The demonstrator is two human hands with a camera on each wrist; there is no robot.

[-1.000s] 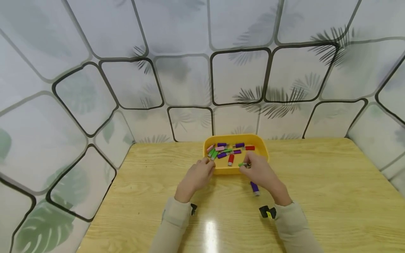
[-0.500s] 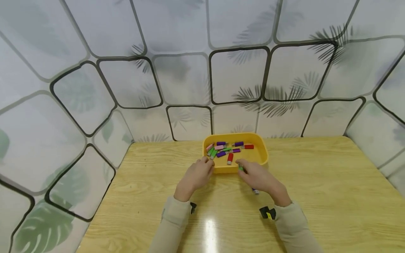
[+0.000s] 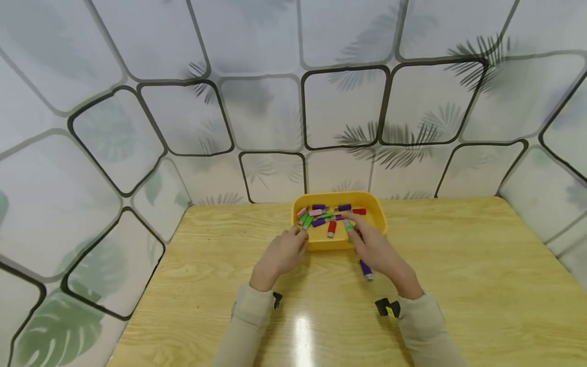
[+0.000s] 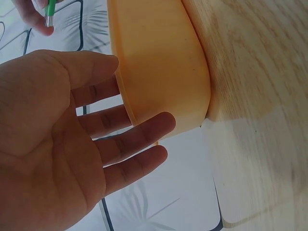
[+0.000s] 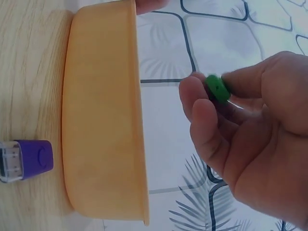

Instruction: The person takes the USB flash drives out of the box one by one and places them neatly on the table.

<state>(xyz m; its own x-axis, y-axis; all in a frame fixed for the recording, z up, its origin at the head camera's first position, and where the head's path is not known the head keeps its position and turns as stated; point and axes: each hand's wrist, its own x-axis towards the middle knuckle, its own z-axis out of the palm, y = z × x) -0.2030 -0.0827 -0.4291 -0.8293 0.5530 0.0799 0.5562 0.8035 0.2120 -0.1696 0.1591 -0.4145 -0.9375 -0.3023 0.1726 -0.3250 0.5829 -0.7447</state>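
Note:
In the head view a yellow tray (image 3: 335,245) stands on the table, with several USB flash drives in purple, red, pink and green inside. My left hand (image 3: 283,252) is at its near left edge; in the left wrist view the thumb (image 4: 98,67) and two fingers pinch the rim, while the other two fingers lie outside the wall. My right hand (image 3: 373,250) pinches a green USB flash drive (image 5: 218,88) between thumb and fingers, above the tray's near right side. A purple USB flash drive (image 3: 365,269) lies on the table just in front of the tray, below the right hand.
The wooden table (image 3: 206,306) runs up to a patterned wall covering (image 3: 275,117) close behind the tray. Inside the tray a red USB flash drive (image 3: 331,229) lies near the front, apart from the cluster at the left.
My right hand has shifted and its fingers have extended, turning the green USB flash drive so more of it shows. My left hand stays at the tray's rim.

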